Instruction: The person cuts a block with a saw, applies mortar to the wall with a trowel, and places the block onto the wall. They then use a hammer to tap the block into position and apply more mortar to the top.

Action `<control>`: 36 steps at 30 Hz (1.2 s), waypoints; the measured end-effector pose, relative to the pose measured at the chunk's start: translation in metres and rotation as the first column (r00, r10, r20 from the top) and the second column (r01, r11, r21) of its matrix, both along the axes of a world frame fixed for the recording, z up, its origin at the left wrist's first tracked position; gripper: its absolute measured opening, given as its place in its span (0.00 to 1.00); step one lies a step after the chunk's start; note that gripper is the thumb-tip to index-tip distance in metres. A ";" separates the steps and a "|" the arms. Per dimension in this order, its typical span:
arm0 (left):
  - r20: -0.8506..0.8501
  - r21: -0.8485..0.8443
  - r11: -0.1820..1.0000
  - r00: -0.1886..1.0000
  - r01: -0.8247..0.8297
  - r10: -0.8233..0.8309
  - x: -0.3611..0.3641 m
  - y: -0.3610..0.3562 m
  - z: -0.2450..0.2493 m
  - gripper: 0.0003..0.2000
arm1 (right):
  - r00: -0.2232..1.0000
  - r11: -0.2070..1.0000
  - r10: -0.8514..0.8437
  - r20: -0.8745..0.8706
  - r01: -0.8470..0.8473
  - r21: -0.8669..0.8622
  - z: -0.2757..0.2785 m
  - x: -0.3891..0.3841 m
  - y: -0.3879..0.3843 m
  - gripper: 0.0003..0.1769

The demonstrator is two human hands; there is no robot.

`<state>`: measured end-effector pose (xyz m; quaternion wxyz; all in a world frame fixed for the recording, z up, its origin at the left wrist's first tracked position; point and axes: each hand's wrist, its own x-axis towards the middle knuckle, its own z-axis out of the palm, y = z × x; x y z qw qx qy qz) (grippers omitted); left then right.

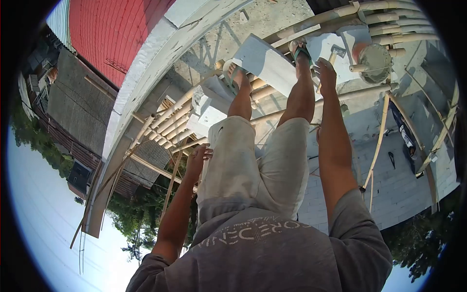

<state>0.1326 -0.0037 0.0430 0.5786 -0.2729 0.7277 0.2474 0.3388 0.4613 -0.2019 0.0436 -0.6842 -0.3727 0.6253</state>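
Left hand [200, 155] hung loosely open beside the shorts [231, 163]. Right hand [325, 73] overlapped the wooden-handled tool [332, 59] in view; grip could not be confirmed. Bucket [375, 64] stood right of that hand.

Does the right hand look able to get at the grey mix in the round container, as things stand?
Probably, perhaps with a bend: the grey mix lies open-topped to the right of the right hand, and nothing seems to block the way, though the drop is hard to judge.
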 end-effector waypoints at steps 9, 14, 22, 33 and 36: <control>-0.173 -0.036 0.993 0.979 -0.113 0.106 0.064 -0.050 -0.022 0.19 | 0.971 0.951 0.239 0.024 -0.229 -0.206 0.048 -0.034 -0.026 0.23; -0.166 -0.042 0.960 0.949 -0.278 0.268 0.099 -0.070 -0.043 0.20 | 0.924 0.903 0.382 0.029 -0.367 -0.224 0.069 -0.052 -0.026 0.24; -0.081 0.112 0.903 0.902 -0.415 0.425 0.124 -0.038 -0.037 0.23 | 0.828 0.821 0.561 0.012 -0.554 -0.134 0.110 -0.102 -0.006 0.23; -0.081 0.125 0.789 0.787 -0.601 0.612 0.126 -0.024 -0.040 0.24 | 0.744 0.743 0.668 0.004 -0.667 -0.051 0.162 -0.165 0.010 0.18; -0.141 0.170 0.792 0.781 -0.586 0.608 0.111 -0.023 -0.041 0.24 | 0.716 0.716 0.698 0.002 -0.697 -0.043 0.168 -0.176 0.003 0.19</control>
